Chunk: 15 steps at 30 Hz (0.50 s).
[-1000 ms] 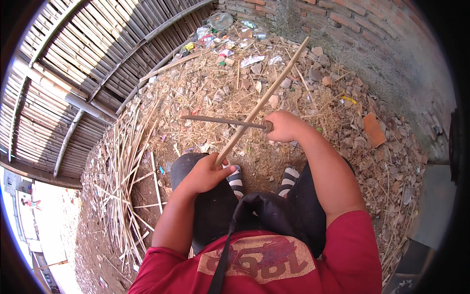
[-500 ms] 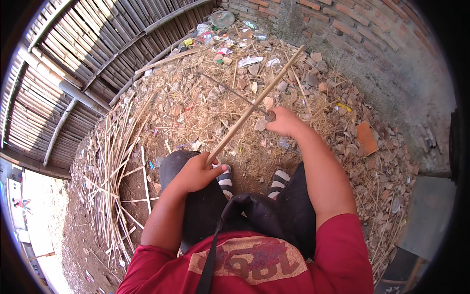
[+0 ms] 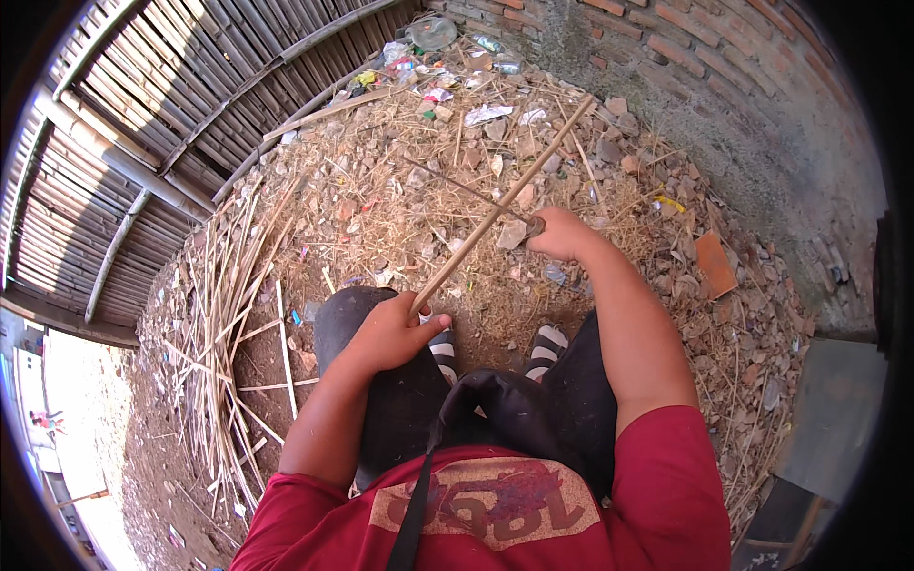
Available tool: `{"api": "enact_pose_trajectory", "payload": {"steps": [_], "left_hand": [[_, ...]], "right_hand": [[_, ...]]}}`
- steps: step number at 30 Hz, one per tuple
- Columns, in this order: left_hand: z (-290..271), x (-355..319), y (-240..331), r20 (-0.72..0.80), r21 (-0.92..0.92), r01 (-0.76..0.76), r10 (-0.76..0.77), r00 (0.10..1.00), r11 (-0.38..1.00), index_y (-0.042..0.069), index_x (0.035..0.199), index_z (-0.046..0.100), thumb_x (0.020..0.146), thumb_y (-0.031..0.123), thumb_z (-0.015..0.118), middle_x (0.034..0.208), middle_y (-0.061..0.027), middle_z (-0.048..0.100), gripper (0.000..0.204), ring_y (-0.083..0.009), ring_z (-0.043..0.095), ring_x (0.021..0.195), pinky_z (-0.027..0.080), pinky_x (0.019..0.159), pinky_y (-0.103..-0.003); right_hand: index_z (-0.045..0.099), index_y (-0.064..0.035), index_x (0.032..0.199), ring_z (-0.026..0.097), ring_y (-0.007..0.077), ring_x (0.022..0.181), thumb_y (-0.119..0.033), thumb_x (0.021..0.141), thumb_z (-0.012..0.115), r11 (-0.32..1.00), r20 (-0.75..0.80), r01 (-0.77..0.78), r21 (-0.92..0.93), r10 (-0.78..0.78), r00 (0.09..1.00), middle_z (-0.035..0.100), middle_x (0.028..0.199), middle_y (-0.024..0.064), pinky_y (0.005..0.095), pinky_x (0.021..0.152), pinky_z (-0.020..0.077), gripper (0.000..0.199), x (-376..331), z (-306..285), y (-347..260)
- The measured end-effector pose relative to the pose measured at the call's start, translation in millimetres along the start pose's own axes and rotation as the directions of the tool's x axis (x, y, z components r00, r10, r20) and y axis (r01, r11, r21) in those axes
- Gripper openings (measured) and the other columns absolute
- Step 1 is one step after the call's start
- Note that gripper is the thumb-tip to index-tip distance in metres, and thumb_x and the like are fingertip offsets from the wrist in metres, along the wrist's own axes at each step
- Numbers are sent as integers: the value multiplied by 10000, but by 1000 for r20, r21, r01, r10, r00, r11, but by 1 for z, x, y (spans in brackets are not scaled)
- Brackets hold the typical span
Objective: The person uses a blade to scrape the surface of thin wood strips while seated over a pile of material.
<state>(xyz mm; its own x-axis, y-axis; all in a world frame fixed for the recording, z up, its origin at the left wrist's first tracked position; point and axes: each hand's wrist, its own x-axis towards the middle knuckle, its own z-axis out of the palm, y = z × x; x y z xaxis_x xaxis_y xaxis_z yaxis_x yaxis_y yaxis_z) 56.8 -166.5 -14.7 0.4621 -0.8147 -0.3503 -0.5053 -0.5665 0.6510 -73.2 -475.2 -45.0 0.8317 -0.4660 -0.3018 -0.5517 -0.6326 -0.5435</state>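
A long pale bamboo strip (image 3: 543, 160) slants up and to the right from my left hand (image 3: 392, 333), whose fingers are closed around its lower end above my left knee. My right hand (image 3: 564, 235) grips the handle of a long, thin-bladed knife (image 3: 457, 183), which points up and to the left. Its blade crosses the strip about midway and appears to touch it; whether it cuts in, I cannot tell. The strip's far end reaches over the rubble, free of either hand.
A pile of split bamboo strips (image 3: 214, 352) lies on the left. Rubble, straw and litter cover the ground ahead, with a broken orange tile (image 3: 714, 266) at the right. A bamboo fence (image 3: 190, 105) stands left, a brick wall (image 3: 724, 114) right. My sandals (image 3: 546, 352) are between my knees.
My right hand and the knife have shifted slightly right and nearer to me, the blade sliding along across the strip. My left hand keeps its hold, moving slightly right.
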Motion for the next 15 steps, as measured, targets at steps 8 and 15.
{"api": "enact_pose_trajectory", "payload": {"steps": [8,15], "left_hand": [[4,-1,-5,6,-1,-12,12,1000,1000,-17,1029,633,890,447,756,762,-70,610,499,-168,593,736,480,659,-344],[2,0,-1,22,-11,-32,33,999,999,-11,1039,637,886,443,760,756,-64,595,494,-170,575,727,473,658,-342]], "right_hand": [[689,-13,985,693,345,914,-213,747,665,994,-21,-97,47,98,995,712,959,207,438,804,539,311,3,-3,10],[702,-30,1031,684,364,952,-212,753,652,998,49,-23,-63,26,998,707,1017,225,440,846,540,336,1,1,-4]]}}
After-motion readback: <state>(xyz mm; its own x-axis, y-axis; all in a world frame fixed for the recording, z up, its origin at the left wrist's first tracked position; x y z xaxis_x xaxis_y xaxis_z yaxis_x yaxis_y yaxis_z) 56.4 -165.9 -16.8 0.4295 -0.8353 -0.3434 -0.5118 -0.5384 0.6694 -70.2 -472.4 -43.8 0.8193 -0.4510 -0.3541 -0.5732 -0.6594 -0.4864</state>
